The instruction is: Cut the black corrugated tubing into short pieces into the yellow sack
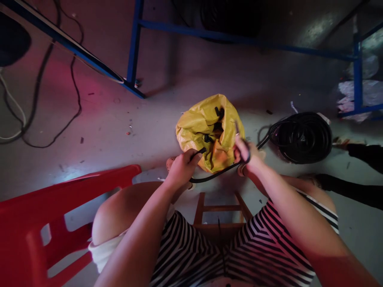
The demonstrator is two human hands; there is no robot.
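My left hand [183, 167] is closed around the end of a black hose [214, 176], whose cut tip sticks out past the thumb. From there the hose sags beneath the yellow sack, passes by my right hand and runs to a black coil [305, 137] on the floor. My right hand [249, 155] grips scissors [245, 153] with dark handles; their blades point up and away and are blurred, so their opening is unclear. Between and beyond both hands sits the open yellow sack [194, 127], with short black pieces [219, 111] inside it.
A red plastic chair [68, 199] stands at my left. Blue metal frames [239, 40] cross the far side. Loose cables [38, 87] lie at the far left. At the right are a person's dark-clad legs [350, 189] and plastic wrapping [368, 93]. Small scraps dot the floor.
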